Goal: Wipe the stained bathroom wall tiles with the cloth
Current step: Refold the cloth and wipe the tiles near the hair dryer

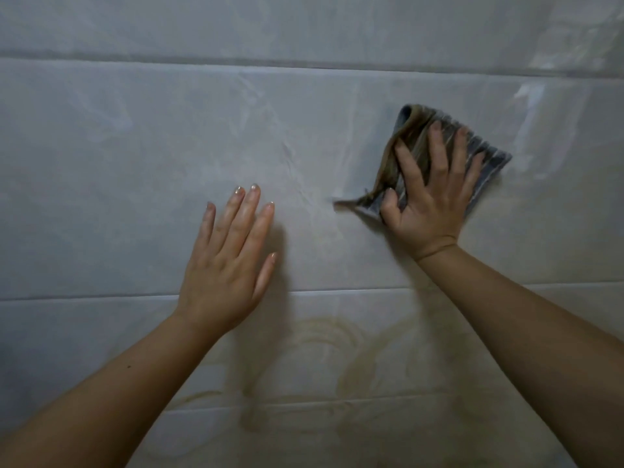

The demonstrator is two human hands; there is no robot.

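Head view: the right hand (435, 190) presses a folded blue-grey striped cloth (488, 160) flat against the middle wall tile (135, 170). Its fingers are spread and straight, and the thumb is bent onto the cloth's lower left corner. A fold of the cloth along its left edge is soiled brown. The left hand (229, 255) lies open on the same tile, lower and to the left, fingers straight and close together. Brownish swirled stains (341, 352) mark the tile below the grout line (84, 297) (under both wrists).
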